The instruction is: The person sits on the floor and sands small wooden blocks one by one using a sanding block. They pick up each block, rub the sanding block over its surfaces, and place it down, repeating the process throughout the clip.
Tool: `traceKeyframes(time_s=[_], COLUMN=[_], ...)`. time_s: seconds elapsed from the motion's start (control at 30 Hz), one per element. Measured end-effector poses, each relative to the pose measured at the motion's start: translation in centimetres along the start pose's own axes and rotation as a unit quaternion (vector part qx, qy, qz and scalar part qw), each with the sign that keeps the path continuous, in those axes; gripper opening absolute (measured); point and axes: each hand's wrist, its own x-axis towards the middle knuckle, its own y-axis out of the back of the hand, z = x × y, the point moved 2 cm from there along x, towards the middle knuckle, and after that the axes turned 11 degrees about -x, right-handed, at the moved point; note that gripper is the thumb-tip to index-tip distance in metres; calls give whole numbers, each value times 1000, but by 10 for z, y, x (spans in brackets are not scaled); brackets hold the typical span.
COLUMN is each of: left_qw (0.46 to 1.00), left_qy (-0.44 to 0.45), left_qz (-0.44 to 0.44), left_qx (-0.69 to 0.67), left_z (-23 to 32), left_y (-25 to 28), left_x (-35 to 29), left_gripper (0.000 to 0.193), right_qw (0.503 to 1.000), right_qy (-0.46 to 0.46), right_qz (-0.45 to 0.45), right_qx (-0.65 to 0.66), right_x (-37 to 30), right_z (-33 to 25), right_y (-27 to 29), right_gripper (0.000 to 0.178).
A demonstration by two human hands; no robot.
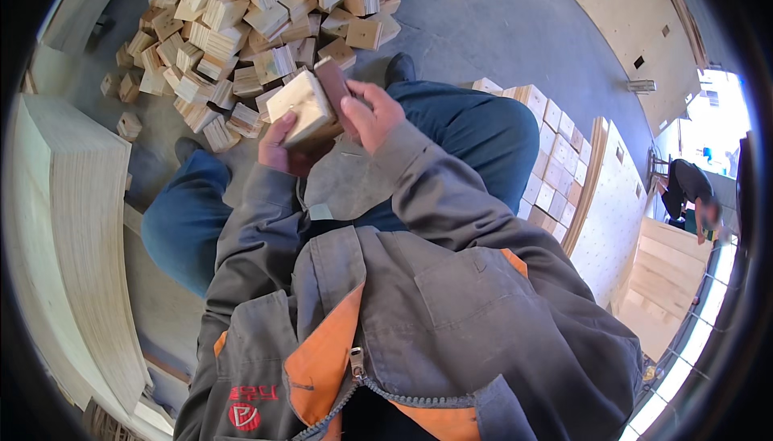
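Note:
My left hand [276, 144] is closed round a pale wooden block [299, 107], thumb along its near side, and holds it up in front of my lap. In my right hand [377, 115] is a flat reddish-brown sanding block [331, 86] with a pale end. It stands on edge against the right side of the wooden block. My right thumb and fingers grip it from the right. The lower fingers of my left hand are partly hidden under the wooden block.
A loose heap of wooden blocks [229, 30] lies on the grey floor ahead. On my right is a neat stack of blocks [555, 147] beside an upright plywood panel [605, 191]. Stacked plywood sheets [88, 223] stand at my left. Another person [690, 191] bends over at far right.

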Motion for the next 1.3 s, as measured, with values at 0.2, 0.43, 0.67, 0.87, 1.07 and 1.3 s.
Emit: traceKeyframes(time_s=[0.2,0.43,0.67,0.87,1.07,1.3], left_qw=[1000,995,997,997,998,998], left_qy=[9,-60,-35,-67,-59,-41], left_qz=[-12,16,-25,-28,11,-46], left_qx=[18,-74,63,-6,4,-9], left_z=[-6,17,-6,5,11,1], left_y=[-5,9,-17,-4,7,-16], left_x=[2,13,0,-2,11,6], left_gripper=[64,62,64,61,61,64], right_qw=[997,992,995,987,995,998], right_qy=[-58,-74,-61,-63,-65,-15], right_qz=[-17,-101,-39,-102,-81,-19], right_qx=[40,34,62,105,4,-60], right_x=[31,-40,45,-1,-32,47], right_z=[20,-25,14,-18,-22,3], right_y=[-10,9,-7,3,10,-1], right_gripper=[50,48,42,48,48,46])
